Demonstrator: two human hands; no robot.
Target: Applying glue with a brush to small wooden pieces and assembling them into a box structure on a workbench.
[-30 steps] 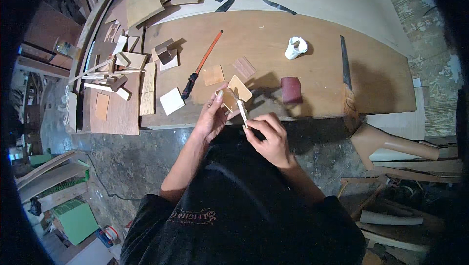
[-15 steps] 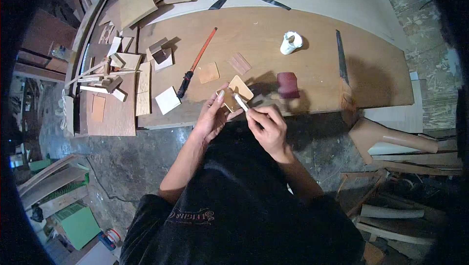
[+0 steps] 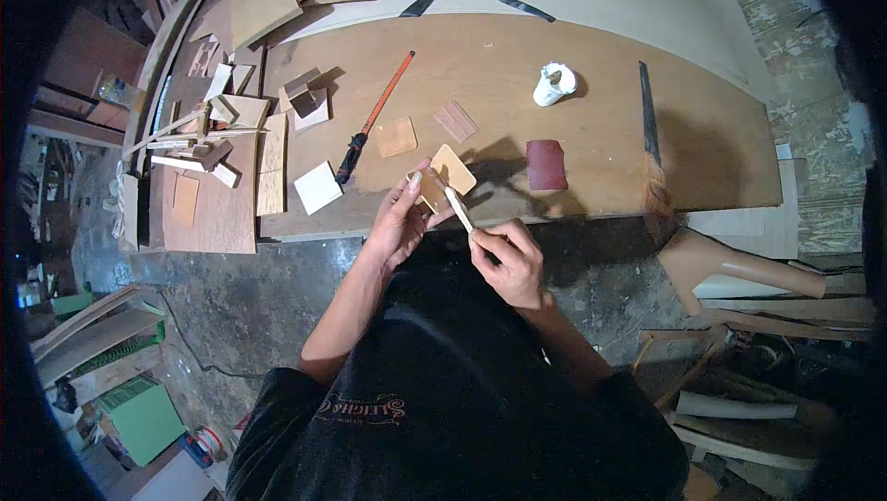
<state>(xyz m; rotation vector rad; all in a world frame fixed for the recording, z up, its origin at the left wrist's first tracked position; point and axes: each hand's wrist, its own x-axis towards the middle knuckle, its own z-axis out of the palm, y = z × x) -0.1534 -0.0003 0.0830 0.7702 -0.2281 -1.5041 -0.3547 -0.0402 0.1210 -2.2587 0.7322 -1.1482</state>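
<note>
My left hand [image 3: 399, 221] pinches a small brown wooden square [image 3: 431, 190] by its edge, just over the table's near edge. Between the fingers of my right hand [image 3: 510, 263] is a slim pale stick [image 3: 460, 209], its whitish tip against the square's right side. Right behind the held piece lies a light wooden square with rounded corners [image 3: 456, 168]. Farther back on the table are a tan square [image 3: 396, 137] and a striped reddish-brown one [image 3: 455, 121]. A dark red rectangular sheet [image 3: 546, 165] lies to the right, with a white open-topped container [image 3: 553, 85] behind it.
An orange-red rod with a black grip [image 3: 349, 157] and a white square [image 3: 318, 189] lie left of my hands. Wood offcuts [image 3: 208, 145] crowd the table's left end. A dark-bladed tool with a brown handle [image 3: 649, 117] lies right, its handle over the near edge.
My right hand has shifted slightly down and to the right, and more of the stick shows. My left hand holds the wooden square in nearly the same place.
</note>
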